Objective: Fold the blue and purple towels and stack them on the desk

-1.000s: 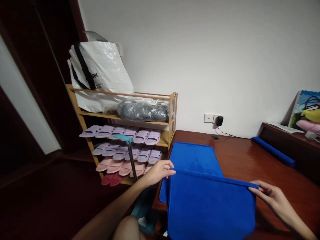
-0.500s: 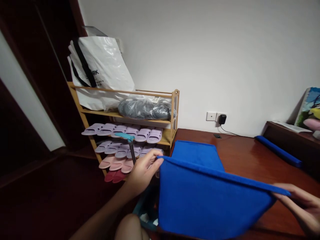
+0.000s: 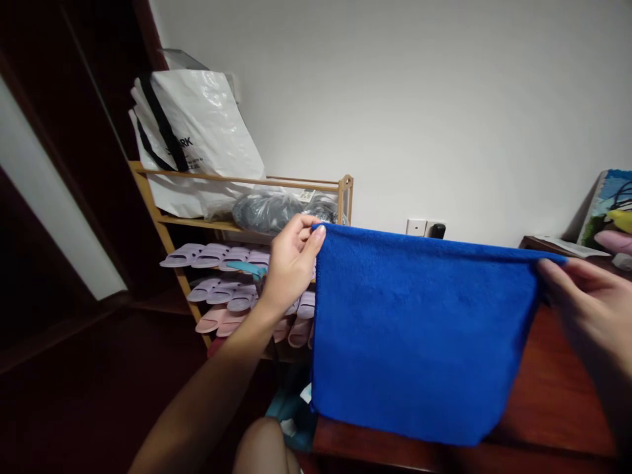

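A blue cloth (image 3: 419,336), like a microfibre towel, hangs stretched between my hands over the wooden tabletop (image 3: 557,382). My left hand (image 3: 295,260) pinches its upper left corner between thumb and fingers. At the upper right corner, my right hand (image 3: 590,289) grips the edge in the same way. The cloth's top edge is taut and slopes slightly down to the right. Its lower edge hangs loose near the table's front. Much of the tabletop is hidden behind it, including the place where another blue cloth lay.
Left of the table stands a wooden shoe rack (image 3: 160,227) with several slippers (image 3: 214,255). A white bag (image 3: 207,125) and a plastic-wrapped grey bundle (image 3: 266,209) sit on top. A teal bin (image 3: 281,411) is below. Wall sockets (image 3: 416,227) and a picture (image 3: 612,210) are behind.
Both hands have risen, lifting the blue cloth upward and opening its face toward me. It now covers the flat blue cloth on the table and the strip at the right.
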